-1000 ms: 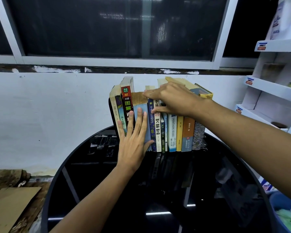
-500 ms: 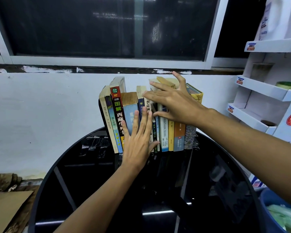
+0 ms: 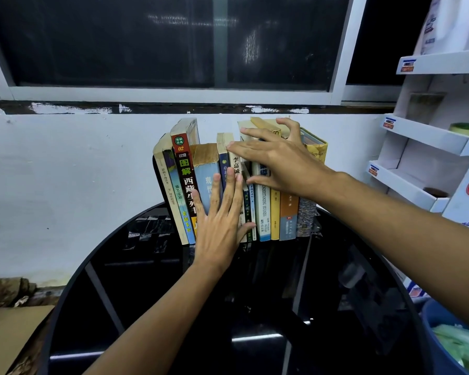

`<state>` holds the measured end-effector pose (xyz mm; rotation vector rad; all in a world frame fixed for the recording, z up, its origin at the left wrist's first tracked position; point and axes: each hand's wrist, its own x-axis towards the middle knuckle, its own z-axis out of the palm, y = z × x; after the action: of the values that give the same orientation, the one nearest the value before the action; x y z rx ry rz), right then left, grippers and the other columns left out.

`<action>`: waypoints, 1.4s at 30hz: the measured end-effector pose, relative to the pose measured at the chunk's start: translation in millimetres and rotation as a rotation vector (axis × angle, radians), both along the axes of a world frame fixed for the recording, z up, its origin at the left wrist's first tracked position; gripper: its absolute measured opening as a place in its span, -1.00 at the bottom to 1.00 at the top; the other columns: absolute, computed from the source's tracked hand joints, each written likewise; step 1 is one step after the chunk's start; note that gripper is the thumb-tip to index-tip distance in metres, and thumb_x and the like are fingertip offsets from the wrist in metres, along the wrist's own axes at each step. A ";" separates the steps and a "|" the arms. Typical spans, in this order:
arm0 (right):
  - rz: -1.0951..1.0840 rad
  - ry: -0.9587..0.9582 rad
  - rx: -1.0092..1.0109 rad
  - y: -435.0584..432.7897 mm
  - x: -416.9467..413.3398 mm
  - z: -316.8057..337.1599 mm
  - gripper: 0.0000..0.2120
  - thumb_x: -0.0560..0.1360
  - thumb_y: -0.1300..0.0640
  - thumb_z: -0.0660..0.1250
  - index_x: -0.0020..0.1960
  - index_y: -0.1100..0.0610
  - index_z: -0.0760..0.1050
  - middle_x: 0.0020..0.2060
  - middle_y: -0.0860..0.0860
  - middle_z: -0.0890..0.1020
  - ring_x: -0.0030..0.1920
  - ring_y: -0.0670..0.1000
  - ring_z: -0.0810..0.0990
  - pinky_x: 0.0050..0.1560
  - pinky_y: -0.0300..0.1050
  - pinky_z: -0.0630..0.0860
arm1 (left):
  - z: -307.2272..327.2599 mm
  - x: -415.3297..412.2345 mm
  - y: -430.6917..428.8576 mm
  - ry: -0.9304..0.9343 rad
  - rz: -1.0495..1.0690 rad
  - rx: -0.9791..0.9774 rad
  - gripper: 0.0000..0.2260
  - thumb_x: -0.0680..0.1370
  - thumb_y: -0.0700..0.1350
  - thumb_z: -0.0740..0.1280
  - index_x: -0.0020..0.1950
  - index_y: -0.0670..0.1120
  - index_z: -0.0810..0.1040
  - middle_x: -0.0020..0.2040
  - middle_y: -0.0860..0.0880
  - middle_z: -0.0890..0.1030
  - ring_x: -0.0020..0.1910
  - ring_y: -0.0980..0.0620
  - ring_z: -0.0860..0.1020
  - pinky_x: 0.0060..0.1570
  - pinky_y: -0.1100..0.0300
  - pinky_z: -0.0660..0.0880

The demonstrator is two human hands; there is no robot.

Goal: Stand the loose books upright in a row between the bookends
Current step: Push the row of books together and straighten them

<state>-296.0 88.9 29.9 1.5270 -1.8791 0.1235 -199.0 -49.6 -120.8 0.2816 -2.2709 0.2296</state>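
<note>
A row of several books (image 3: pixel 264 209) stands upright at the far edge of a round black glass table (image 3: pixel 255 320), spines toward me. A black bookend (image 3: pixel 157 171) shows at the row's left end; the right end's bookend is hidden. My left hand (image 3: pixel 220 223) lies flat with straight fingers against the spines of the light blue book (image 3: pixel 205 180) and its neighbours. My right hand (image 3: pixel 276 161) rests spread over the tops and upper spines of the books in the middle and right of the row, fingers extended, little finger hooked over a tall book's top.
A white wall and dark window stand directly behind the books. White cardboard display shelves (image 3: pixel 423 136) rise at the right. A blue bin (image 3: pixel 452 339) with green contents sits at the lower right. Cardboard (image 3: pixel 8 336) lies on the floor at the left.
My right hand has opened from a grip on the book tops to spread fingers and slid slightly right. The left hand stays pressed flat on the spines. The view has shifted right.
</note>
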 end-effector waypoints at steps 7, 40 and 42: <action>-0.041 0.001 0.031 1.4 4.0 1.3 -0.19 0.37 -0.12 0.55 0.54 -0.08 0.30 0.45 -0.15 0.44 0.54 -0.02 0.25 0.43 0.30 -0.05 | 1.0 1.5 0.6 -0.006 -0.030 0.032 0.01 0.50 0.39 0.28 0.66 -0.12 -0.16 0.65 -0.09 -0.26 0.64 -0.17 -0.18 0.51 -0.39 -0.07; -0.163 -0.003 -0.015 -3.1 9.8 -8.5 -0.18 0.38 -0.13 0.54 0.55 -0.10 0.26 0.47 -0.15 0.42 0.55 0.00 0.21 0.38 0.30 0.06 | 0.3 -5.7 -2.8 0.011 -0.010 0.010 0.12 0.40 0.40 0.37 0.65 -0.06 -0.22 0.65 -0.04 -0.29 0.63 -0.17 -0.22 0.50 -0.36 -0.22; -0.173 0.001 -0.003 -3.6 10.3 -8.0 -0.17 0.38 -0.14 0.53 0.56 -0.11 0.24 0.47 -0.15 0.41 0.55 0.00 0.21 0.38 0.32 0.07 | 0.0 -5.4 -3.1 0.014 -0.012 0.008 0.12 0.40 0.40 0.37 0.65 -0.06 -0.23 0.65 -0.05 -0.28 0.63 -0.17 -0.22 0.51 -0.36 -0.23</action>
<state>-285.7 85.3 21.9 1.3551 -1.9989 0.0465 -204.4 -52.7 -120.8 0.2725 -2.2595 0.2118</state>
